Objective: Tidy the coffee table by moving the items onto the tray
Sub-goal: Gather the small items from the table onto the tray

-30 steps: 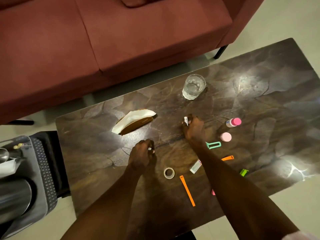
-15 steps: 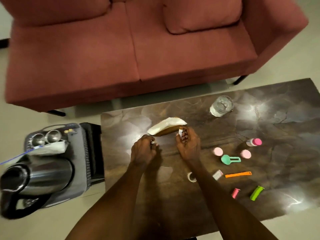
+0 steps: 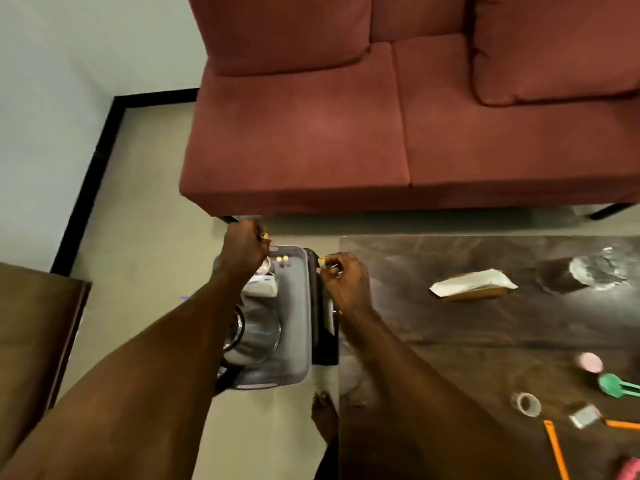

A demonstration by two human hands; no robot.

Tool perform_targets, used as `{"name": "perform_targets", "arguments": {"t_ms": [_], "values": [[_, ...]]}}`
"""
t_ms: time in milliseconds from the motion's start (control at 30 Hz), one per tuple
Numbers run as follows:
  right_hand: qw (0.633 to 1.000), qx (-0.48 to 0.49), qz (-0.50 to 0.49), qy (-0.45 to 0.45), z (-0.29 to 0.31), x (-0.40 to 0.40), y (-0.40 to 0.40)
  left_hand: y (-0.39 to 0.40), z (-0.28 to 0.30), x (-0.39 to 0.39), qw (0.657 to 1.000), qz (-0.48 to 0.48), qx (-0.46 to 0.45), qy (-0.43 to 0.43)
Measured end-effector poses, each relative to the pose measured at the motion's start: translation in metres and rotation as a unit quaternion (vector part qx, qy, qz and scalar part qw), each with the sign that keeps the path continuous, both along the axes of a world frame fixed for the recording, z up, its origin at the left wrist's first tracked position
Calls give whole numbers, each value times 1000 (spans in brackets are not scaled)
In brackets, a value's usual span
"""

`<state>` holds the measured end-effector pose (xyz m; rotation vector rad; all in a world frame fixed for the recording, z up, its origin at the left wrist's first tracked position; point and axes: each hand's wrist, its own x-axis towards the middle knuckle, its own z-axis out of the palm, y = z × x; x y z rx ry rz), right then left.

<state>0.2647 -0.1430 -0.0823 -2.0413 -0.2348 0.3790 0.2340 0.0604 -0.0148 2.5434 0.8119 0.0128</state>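
A grey tray (image 3: 294,323) sits on a black stand left of the dark coffee table (image 3: 485,323). It holds a steel kettle (image 3: 254,334), a white packet and small yellow items (image 3: 282,259). My left hand (image 3: 244,251) is over the tray's far end, closed on a small yellow-tipped item (image 3: 264,235). My right hand (image 3: 344,282) hovers at the tray's right rim, pinching another small yellow-tipped item (image 3: 321,260). On the table lie a white-and-brown packet (image 3: 472,285), a glass (image 3: 595,270), a tape roll (image 3: 526,404), orange sticks, a green clip and a pink cap.
A red sofa (image 3: 381,133) stands behind the tray and table. A brown piece of furniture (image 3: 31,341) is at the left edge. Beige floor lies between them, and my foot (image 3: 323,415) shows beside the table's edge.
Both hands left the table's middle and moved left to the tray, each carrying a small item. The view swung left with them.
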Motion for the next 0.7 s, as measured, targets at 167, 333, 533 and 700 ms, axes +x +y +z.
{"name": "perform_targets", "arguments": {"t_ms": [167, 333, 533, 700], "values": [[1000, 8, 2, 30, -23, -9, 69, 37, -37, 4, 997, 1, -60, 51], [999, -31, -13, 40, -53, -11, 106, 33, -86, 9, 993, -49, -93, 61], [996, -82, 0, 27, -72, -9, 124, 39, -126, 6, 989, -60, -98, 92], [992, -115, 5, 47, -96, -13, 128, 53, -140, 8, 987, -54, -112, 104]]}}
